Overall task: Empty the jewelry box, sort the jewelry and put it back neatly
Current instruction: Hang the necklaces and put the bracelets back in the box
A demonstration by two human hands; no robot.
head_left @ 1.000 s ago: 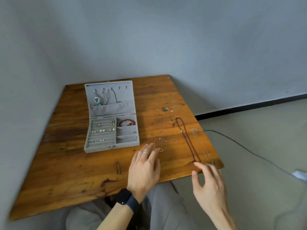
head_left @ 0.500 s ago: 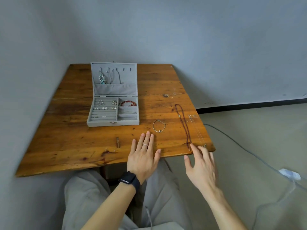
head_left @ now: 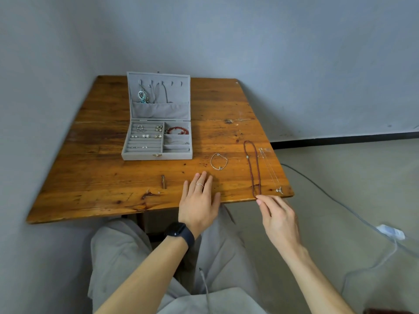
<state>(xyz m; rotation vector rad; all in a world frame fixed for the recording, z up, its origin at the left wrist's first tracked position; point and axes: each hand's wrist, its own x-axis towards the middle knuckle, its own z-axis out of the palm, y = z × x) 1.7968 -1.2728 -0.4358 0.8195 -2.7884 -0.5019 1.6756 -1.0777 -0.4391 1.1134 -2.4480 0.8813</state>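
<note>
The right hand (head_left: 278, 216) has drawn its fingers to the near end of the necklace (head_left: 251, 168), lower right on the table (head_left: 102, 177). Pinching or just touching, I can't tell. The left hand (head_left: 199, 201) lies flat, fingers straight. The box (head_left: 156, 155), centre-left, looks mostly full, so emptying goes on.

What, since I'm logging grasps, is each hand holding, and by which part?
Left hand lies flat on the table, holding nothing. Right hand: fingertips touch the red bead necklace at its near end; a pinch cannot be told.
</note>
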